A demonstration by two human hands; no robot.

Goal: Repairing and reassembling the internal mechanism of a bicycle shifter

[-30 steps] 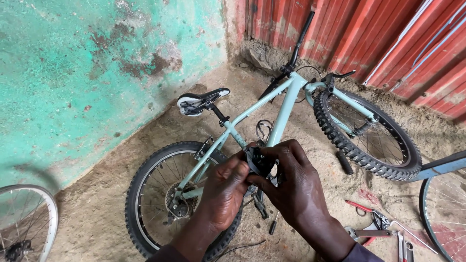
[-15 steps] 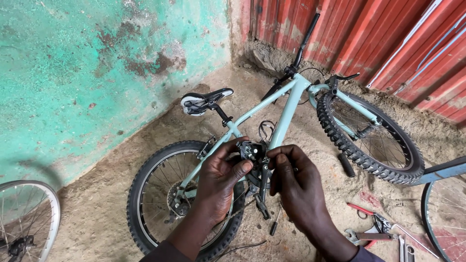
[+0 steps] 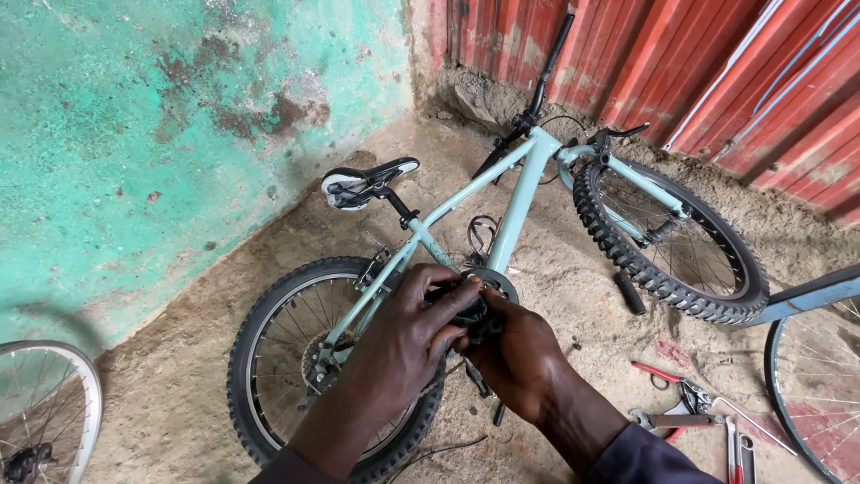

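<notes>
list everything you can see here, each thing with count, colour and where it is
bicycle: 1, pale green frame, lying on the dirt floor in the middle
saddle: 1, black and white, on the bicycle near the green wall
small black part: 1, black, held by both hands over the crank area
pliers: 1, red handles, on the ground at lower right
other hand tools: a few, metal and red, bottom right, too small to tell apart
loose wheel: 1, silver rim, bottom left corner
second bicycle: 1, blue frame, partly seen at right edge
wall: 1, worn green, left
metal sheeting: red, back right
left hand: 1, fingers gripping the part
right hand: 1, gripping the part from below
</notes>
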